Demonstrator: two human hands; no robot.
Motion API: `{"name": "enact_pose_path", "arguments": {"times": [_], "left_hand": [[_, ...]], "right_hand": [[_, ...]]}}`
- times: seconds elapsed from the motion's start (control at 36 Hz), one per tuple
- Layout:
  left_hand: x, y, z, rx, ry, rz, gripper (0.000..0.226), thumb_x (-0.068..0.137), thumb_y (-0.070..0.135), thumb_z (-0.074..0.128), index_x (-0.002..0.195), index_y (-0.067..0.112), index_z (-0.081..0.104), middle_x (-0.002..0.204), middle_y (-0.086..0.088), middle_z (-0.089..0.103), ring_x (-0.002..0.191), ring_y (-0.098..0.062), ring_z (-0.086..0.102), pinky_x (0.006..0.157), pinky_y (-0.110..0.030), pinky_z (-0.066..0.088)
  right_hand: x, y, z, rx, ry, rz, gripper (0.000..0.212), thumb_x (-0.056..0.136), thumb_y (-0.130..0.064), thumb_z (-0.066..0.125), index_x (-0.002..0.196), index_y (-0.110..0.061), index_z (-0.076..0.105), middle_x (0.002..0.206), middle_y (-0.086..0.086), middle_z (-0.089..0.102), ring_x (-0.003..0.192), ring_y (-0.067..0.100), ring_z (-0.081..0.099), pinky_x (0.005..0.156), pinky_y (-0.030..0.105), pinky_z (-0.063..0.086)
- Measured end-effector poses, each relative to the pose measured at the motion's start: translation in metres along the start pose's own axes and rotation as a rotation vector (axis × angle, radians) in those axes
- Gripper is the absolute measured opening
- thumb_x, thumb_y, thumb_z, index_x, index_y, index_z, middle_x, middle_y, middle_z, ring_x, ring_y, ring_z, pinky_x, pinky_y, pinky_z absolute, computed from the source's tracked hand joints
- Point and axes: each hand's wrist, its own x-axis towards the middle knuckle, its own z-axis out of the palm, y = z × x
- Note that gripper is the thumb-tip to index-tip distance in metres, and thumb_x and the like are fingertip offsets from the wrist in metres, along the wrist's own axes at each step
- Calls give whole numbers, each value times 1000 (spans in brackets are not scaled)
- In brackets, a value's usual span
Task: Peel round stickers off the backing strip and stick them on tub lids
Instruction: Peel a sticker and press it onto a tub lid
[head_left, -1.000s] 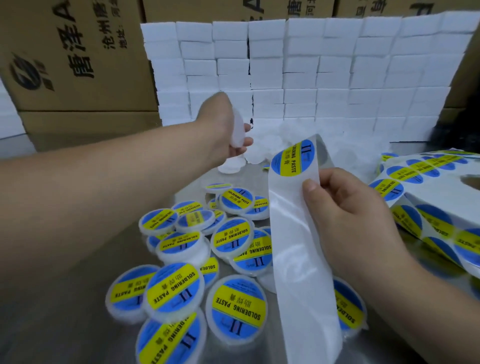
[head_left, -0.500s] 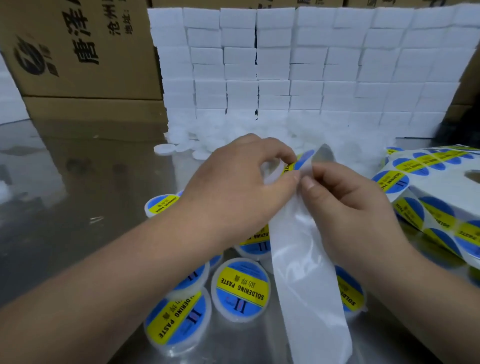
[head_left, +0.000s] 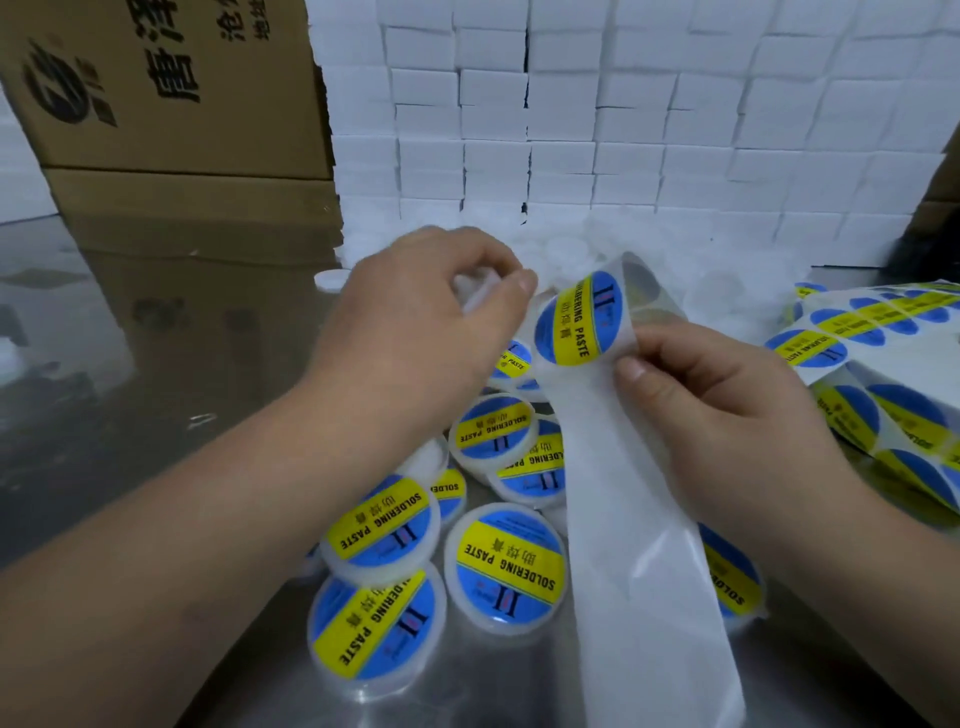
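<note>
The counter (head_left: 104, 415) at 9 o'clock is bare polished metal, glossy enough to mirror the matt brown cardboard boxes (head_left: 171, 104) at 11 o'clock. The white paper backing strip (head_left: 639, 571) pinched by the right hand (head_left: 727, 415) has a smooth, waxy sheen, and the round blue-and-yellow sticker (head_left: 576, 317) on it is glossy. The white plastic tubs (head_left: 506, 566) at 6 o'clock look smooth and faintly translucent. The white plastic lid (head_left: 480, 293) gripped by the left hand (head_left: 415, 322) is blurred. The stacked white blocks (head_left: 623, 130) at 12 o'clock are matt.

Steel table (head_left: 130, 415) carries labelled tubs (head_left: 509, 569), white boxes (head_left: 623, 130)
</note>
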Motion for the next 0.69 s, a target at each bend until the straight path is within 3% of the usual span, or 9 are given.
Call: {"name": "enact_pose_path", "arguments": {"times": [0.11,0.22,0.28,0.36,0.44,0.53,0.58,0.64,0.69], "left_hand": [[-3,4,1,22,-167,59,17,64,53,58,77,43,63,87,20,60,82,5,53,74,-19,43],[-9,5,5,209,-277,209,31,74,51,66,97,31,67,100,13,58,98,-8,55,87,-36,45],[-8,4,4,184,-264,191,27,73,47,66,96,32,68,100,13,58,98,-9,55,87,-38,44],[-7,5,4,111,-295,108,18,68,52,60,84,44,63,97,16,59,97,0,52,88,-28,42],[-4,3,3,-5,-229,-20,17,66,59,62,71,43,63,84,20,62,78,6,53,67,-9,41],[6,-1,-2,-217,-29,-136,15,81,41,61,70,31,65,64,18,62,54,1,49,48,-8,39],[10,-4,-5,-261,97,-200,19,85,40,57,69,30,63,60,16,59,46,2,46,38,-7,35],[12,-8,-4,-242,145,-223,23,84,46,56,69,30,61,63,11,57,46,3,46,36,-6,32],[11,-9,-3,-214,138,-214,27,83,50,55,68,29,60,62,10,56,46,2,45,37,-7,32]], "right_hand": [[-1,-3,0,11,-15,-16,20,81,-27,49,87,-38,64,82,-5,67,78,14,61,72,39,51],[-1,-3,0,-34,-59,-41,15,81,-26,49,86,-31,62,76,3,62,70,18,56,66,38,45],[-1,-3,0,-65,-65,-78,16,82,-26,49,83,-37,60,80,0,62,71,15,56,64,32,44],[-1,-5,-1,-75,-50,-88,16,83,-27,49,83,-38,60,78,2,61,70,19,55,61,32,43],[-1,-4,-2,-69,-32,-61,22,81,-27,48,87,-43,63,81,-8,67,72,9,60,63,27,48],[0,-2,-3,-64,4,-28,26,80,-28,48,81,-48,64,76,-20,66,70,-4,59,60,12,45],[1,-1,-2,-96,40,-15,19,80,-30,49,89,-38,64,76,-8,66,65,5,59,61,23,48],[4,2,-3,-86,98,8,17,83,-26,55,94,-38,60,81,-8,65,64,13,60,62,34,48],[5,4,-4,-64,198,25,44,83,-14,60,99,-51,44,92,-23,60,57,9,58,61,34,48]]}}
